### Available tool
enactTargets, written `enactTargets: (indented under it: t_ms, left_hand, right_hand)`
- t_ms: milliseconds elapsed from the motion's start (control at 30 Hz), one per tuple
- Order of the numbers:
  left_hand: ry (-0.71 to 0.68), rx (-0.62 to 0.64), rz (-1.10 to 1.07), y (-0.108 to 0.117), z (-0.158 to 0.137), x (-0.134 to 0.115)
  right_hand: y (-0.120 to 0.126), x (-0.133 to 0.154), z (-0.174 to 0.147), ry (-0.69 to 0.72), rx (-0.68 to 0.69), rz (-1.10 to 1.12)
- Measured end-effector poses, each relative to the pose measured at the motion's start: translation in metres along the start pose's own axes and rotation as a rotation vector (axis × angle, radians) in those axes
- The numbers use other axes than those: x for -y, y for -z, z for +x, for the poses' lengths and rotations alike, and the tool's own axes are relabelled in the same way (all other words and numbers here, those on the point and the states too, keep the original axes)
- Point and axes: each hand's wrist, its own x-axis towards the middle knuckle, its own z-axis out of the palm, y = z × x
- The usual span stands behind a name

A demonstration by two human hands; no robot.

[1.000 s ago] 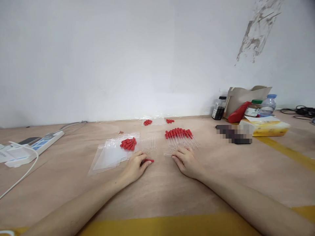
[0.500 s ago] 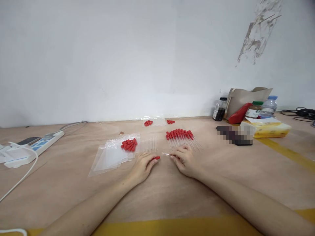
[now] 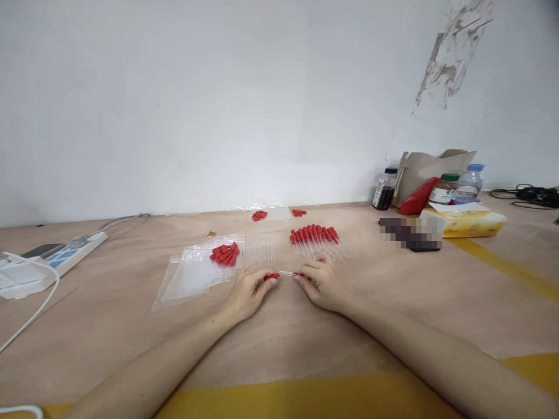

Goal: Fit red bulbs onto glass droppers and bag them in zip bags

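My left hand (image 3: 250,290) is closed, pinching a red rubber dropper bulb (image 3: 272,276) between thumb and fingers. From the other side my right hand (image 3: 322,284) grips a thin clear dropper tube (image 3: 287,273), its left end at the mouth of the bulb. How far it sits inside cannot be made out. A bit of red shows at the right fingertips. Just beyond the hands lie a row of loose clear tubes (image 3: 260,254), a pile of red bulbs (image 3: 225,254) on plastic bags (image 3: 186,279), and a row of red-topped droppers (image 3: 318,235).
Two small groups of red bulbs (image 3: 259,215) lie near the wall. A white power strip (image 3: 78,256) with cables is at left. On the right stand a dark bottle (image 3: 384,191), a grey bag (image 3: 430,166), a green-lidded jar (image 3: 444,190), a water bottle (image 3: 469,185) and a yellow tissue pack (image 3: 476,224).
The gap between my hands has closed: the tube in my right hand has come left to meet the bulb in my left hand. The whole view has shifted slightly.
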Motion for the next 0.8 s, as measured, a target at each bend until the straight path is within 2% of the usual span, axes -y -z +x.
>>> enactTargets:
  t_ms: [267,433,800]
  left_hand:
    - [0.019,-0.053,-0.125,-0.0054,-0.0031,0.0036]
    - [-0.021,-0.019,-0.17,-0.0034,-0.004,0.0009]
    - [-0.082,0.066,-0.058,-0.0008,-0.0053,-0.0053]
  right_hand:
    - [-0.0027,0.0023,0.0003,0.055,0.009,0.062]
    - [-0.0025,-0.0003,0.0003,0.072,0.063,0.07]
    - [0.001,-0.0055,0.0015,0.169,0.116,-0.077]
